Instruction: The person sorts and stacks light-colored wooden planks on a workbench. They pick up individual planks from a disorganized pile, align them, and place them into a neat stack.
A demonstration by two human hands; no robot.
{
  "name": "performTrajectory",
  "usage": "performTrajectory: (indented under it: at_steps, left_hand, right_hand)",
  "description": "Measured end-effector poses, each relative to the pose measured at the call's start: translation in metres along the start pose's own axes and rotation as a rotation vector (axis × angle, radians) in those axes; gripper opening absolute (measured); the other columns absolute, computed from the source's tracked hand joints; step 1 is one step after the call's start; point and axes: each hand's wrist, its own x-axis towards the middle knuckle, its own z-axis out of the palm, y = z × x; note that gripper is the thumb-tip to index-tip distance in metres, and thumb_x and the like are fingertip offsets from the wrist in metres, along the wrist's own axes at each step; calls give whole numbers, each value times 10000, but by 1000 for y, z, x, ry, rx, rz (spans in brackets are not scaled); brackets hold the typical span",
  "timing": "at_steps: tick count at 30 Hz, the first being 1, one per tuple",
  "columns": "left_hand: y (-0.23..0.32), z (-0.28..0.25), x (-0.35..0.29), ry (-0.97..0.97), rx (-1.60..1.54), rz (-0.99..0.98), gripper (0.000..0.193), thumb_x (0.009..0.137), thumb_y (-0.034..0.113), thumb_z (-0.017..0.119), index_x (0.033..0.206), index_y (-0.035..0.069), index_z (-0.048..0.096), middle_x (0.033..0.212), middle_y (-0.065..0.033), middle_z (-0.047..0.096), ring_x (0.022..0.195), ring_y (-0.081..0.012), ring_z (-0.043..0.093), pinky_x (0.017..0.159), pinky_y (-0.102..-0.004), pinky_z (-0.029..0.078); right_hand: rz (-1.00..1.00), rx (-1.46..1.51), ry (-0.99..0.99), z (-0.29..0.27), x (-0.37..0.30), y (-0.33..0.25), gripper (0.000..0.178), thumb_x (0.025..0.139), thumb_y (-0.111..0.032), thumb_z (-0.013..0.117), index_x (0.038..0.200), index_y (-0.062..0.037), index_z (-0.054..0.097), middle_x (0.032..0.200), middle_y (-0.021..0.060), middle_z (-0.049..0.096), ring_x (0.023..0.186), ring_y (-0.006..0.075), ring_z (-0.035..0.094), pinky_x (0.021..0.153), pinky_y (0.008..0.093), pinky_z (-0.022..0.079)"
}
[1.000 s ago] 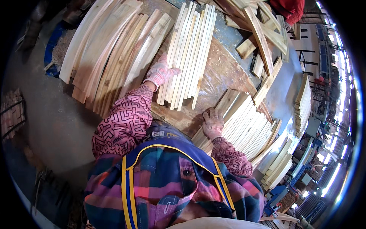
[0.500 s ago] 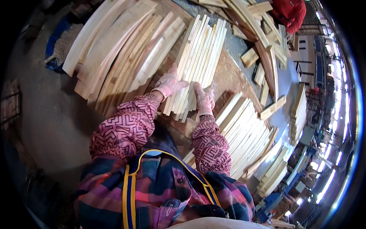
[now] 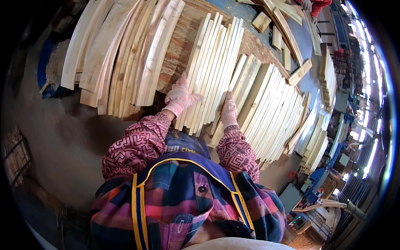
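A bundle of narrow pale wooden strips (image 3: 212, 71) lies lengthwise in front of me, between my two hands. My left hand (image 3: 179, 99), in a pinkish knitted glove, rests against the bundle's left side. Its fingers point straight ahead, with the thumb spread over the strips. My right hand (image 3: 229, 111), gloved alike, is at the bundle's right side near its close end. Its fingers are stretched forward, partly hidden in the narrow space beside some wider boards (image 3: 246, 79). Neither hand is wrapped round a strip.
Longer, wider boards (image 3: 125, 62) lie on the left of the wooden table top (image 3: 179, 46). A row of pale strips (image 3: 273, 112) lies to the right. Loose offcuts (image 3: 287, 37) are scattered at the far right, near another person's red sleeve (image 3: 320, 6). A blue tub (image 3: 44, 68) stands far left.
The bundle has shifted right with my hands, closer to the row of strips. A wider gap separates it from the left boards. My view has turned a little.
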Motion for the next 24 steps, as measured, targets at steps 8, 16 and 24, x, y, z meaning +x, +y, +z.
performTrajectory:
  at_steps: [8, 16, 24]
  left_hand:
    - [-15, -2, 3, 56, -108, 174, 1140, 781, 567, 768, 1597, 105, 121, 1512, -233, 427, 1366, -375, 462, 1117, -437, 388]
    - [-59, -9, 16, 58, -105, 271, 920, 896, 652, 609, 1576, 122, 285, 1495, -225, 475, 1381, -383, 459, 1132, -425, 383]
    - [-56, -9, 14, 12, 4, 266, 940, 875, 693, 591, 1566, 119, 314, 1536, -196, 432, 1422, -385, 398, 1179, -441, 322]
  right_hand:
    - [-320, -1016, 204, -25, -5, 8, 810, 1013, -680, 112, 1183, -143, 693, 803, 103, 649, 695, 187, 618, 672, 355, 533]
    - [-301, -1200, -329, -63, -53, -57, 673, 1056, -571, 215, 1369, -117, 601, 1501, 215, 467, 1443, 312, 384, 1222, 409, 255]
    - [-677, -1798, -619, -14, -91, 41, 686, 851, -472, 663, 1449, -171, 512, 1586, 122, 363, 1506, 293, 234, 1226, 511, 149]
